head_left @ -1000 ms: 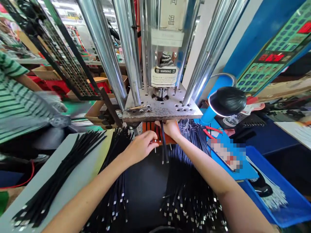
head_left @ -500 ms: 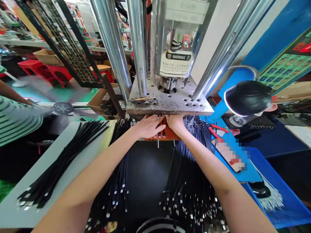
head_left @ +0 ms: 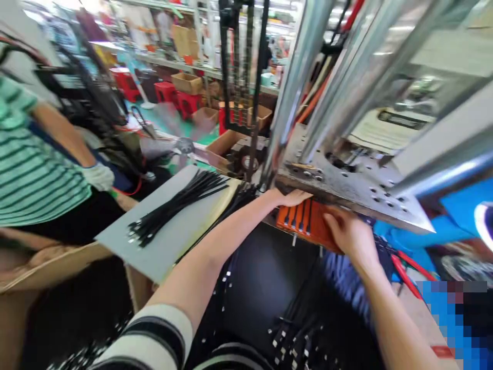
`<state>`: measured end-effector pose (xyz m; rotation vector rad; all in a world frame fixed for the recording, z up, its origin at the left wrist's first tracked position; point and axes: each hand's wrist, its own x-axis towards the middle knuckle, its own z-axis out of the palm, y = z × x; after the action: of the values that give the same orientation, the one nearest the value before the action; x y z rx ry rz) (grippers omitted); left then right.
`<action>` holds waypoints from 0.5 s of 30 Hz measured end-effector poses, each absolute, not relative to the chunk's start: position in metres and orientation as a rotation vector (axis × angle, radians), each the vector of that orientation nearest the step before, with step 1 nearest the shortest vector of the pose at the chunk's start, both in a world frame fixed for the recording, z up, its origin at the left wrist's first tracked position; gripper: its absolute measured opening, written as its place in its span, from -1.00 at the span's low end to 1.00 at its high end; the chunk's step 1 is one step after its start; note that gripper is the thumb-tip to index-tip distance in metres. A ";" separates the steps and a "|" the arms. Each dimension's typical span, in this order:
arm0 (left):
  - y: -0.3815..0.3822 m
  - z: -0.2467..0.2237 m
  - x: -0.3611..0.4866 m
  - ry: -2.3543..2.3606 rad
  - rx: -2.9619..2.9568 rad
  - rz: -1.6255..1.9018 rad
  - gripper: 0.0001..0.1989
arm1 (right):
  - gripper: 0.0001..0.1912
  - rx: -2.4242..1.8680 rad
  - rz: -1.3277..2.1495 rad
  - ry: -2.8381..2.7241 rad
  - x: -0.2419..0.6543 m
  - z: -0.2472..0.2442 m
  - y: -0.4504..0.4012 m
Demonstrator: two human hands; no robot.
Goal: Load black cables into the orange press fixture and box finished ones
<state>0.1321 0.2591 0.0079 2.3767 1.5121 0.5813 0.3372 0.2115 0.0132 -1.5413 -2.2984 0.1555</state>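
My left hand (head_left: 293, 198) reaches under the edge of the metal press plate (head_left: 346, 187), at the left end of an orange fixture (head_left: 318, 226); its fingers are partly hidden. Several black cables lie side by side in the fixture. My right hand (head_left: 348, 228) is blurred at the fixture's right end, its fingers bent; whether it holds anything is unclear. Black cables with metal ends (head_left: 295, 334) hang below on the right. Another bundle of black cables (head_left: 177, 205) lies on a grey board (head_left: 162, 257) to the left.
A person in a green striped shirt (head_left: 38, 159) with a gloved hand (head_left: 99, 177) is at the left. A spinning fan (head_left: 185, 145) stands beyond the board. Metal columns (head_left: 300, 77) rise from the press. Red-handled pliers (head_left: 408, 275) lie at the right.
The view has swung left, bringing more of the other person into sight. My hands are farther apart, and my right hand has moved toward the fixture's right end, uncovering more of it.
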 end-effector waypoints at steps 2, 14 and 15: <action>0.237 -0.008 0.101 1.729 2.321 0.586 -0.64 | -0.59 -1.903 -0.210 -2.193 0.379 -0.002 0.199; 0.190 -0.035 0.021 2.166 1.963 0.421 -0.85 | -0.63 -2.232 0.425 -2.055 0.437 -0.048 0.188; 0.188 -0.033 0.021 2.137 1.986 0.457 -0.88 | -0.63 -2.215 0.363 -2.027 0.436 -0.042 0.183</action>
<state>0.0209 0.1884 -0.0328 1.9858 2.1369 0.4567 0.4364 0.1833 -0.0422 -2.2152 -2.0275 0.3633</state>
